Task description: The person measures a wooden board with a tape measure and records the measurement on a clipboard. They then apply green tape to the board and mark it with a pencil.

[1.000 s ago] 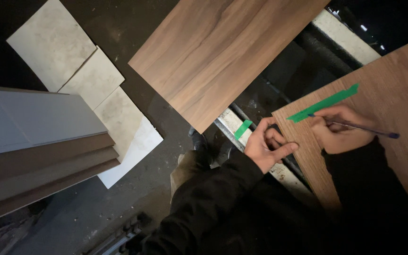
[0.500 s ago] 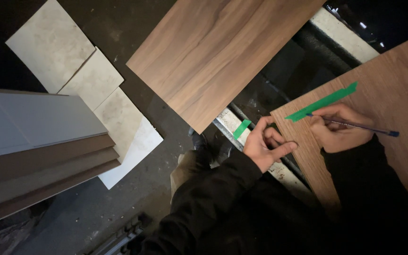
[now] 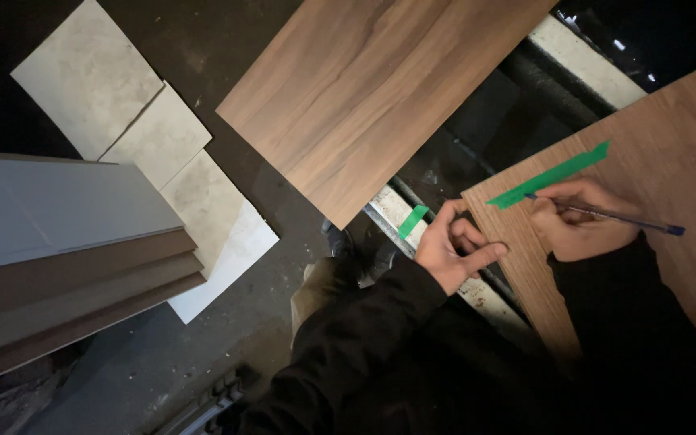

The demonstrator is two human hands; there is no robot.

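The pen (image 3: 606, 215) is a thin one with a blue end, and it lies across the right hand (image 3: 577, 221), which is closed around it. Its tip touches the strip of green tape (image 3: 551, 175) that is stuck on the light wooden board (image 3: 678, 153) at the right side. The left hand (image 3: 454, 246) rests on the near corner of this same board, with the fingers bent and the thumb stretched along the edge; it holds nothing. Just beside this hand a small piece of green tape (image 3: 413, 221) sits on a pale rail (image 3: 400, 211) below the board. Both arms wear dark sleeves (image 3: 380, 338). Further away, a darker wooden panel (image 3: 372, 89) lies tilted at the top. On the dark floor at the left lie several pale tiles (image 3: 155, 137), and near them is a stack of grey and brown boards (image 3: 66, 258).
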